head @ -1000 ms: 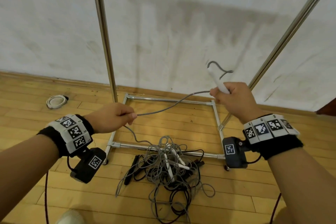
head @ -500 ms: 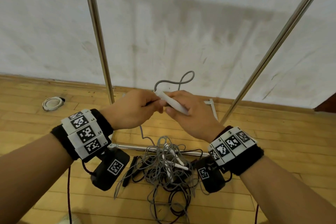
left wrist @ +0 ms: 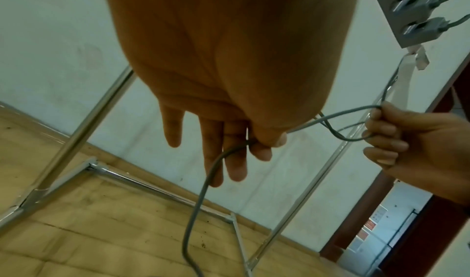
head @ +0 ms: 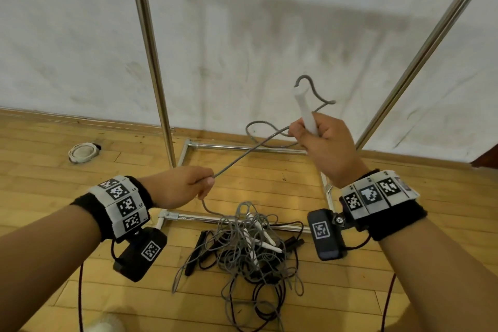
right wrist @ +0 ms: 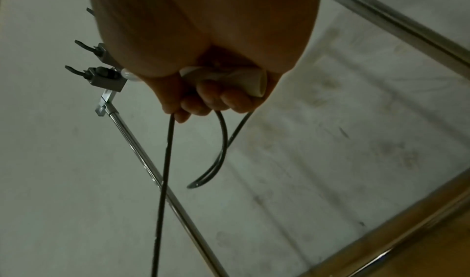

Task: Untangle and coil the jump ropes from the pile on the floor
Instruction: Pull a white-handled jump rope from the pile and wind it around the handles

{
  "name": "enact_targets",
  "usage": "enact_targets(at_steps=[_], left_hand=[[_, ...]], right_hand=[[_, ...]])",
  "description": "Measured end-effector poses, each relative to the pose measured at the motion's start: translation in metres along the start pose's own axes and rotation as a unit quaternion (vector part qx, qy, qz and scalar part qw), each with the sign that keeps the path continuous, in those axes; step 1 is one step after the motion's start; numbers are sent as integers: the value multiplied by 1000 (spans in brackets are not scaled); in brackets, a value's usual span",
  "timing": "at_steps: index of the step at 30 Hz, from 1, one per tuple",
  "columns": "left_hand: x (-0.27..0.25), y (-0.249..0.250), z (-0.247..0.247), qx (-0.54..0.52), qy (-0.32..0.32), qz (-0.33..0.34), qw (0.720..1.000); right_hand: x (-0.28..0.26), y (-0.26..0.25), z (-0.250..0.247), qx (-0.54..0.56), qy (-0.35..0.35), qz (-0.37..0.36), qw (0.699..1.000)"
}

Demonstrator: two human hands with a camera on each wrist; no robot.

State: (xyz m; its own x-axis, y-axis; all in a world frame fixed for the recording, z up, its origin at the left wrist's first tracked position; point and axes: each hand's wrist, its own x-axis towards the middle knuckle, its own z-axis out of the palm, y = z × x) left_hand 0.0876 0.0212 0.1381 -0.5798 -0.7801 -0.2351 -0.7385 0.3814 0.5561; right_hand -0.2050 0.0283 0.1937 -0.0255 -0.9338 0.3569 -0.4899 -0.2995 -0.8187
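Observation:
My right hand (head: pixel 322 140) grips a white jump-rope handle (head: pixel 304 108) held upright, along with a loop of its grey rope (head: pixel 262 129) gathered against it. That grey rope (head: pixel 237 160) runs taut down and left to my left hand (head: pixel 188 186), which pinches it between thumb and fingers (left wrist: pixel 264 140). From there the rope (left wrist: pixel 201 193) hangs down to the tangled pile (head: pixel 248 242) of grey and black ropes with white handles on the wooden floor. The right wrist view shows the handle (right wrist: pixel 251 82) in my curled fingers, with rope strands (right wrist: pixel 165 160) hanging below.
A chrome rack frame (head: pixel 242 147) stands over the pile, with two upright poles (head: pixel 147 43) against the white wall. A coiled white rope (head: pixel 82 152) lies on the floor at the left. A dark door edge (head: pixel 485 156) shows at the right.
My hands were together at the handle half a second ago. They have drawn apart: the right rose with handle and loop, the left slid down-left along the rope, stretching it taut.

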Motion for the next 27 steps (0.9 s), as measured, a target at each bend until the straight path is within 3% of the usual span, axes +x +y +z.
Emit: enact_targets(at_steps=[5,9,15,21,23,27], left_hand=[[-5,-13,-3,-3,8,-24,1000],[-7,-12,-5,5,62,-24,998],[-8,19,-16,7,119,44,992],[-8,63,-27,-17,196,106,975],[-9,70,-32,-47,224,113,967],[-10,65,-34,-104,216,100,966]], right_hand=[[4,13,-16,-13,19,28,999],[1,27,-17,-114,-52,91,988],[-13,12,5,-171,-89,50,980],[-29,-16,40,-29,-177,-24,983],[-29,-23,46,20,-173,-22,984],[-22,-31,50,46,-154,-25,987]])
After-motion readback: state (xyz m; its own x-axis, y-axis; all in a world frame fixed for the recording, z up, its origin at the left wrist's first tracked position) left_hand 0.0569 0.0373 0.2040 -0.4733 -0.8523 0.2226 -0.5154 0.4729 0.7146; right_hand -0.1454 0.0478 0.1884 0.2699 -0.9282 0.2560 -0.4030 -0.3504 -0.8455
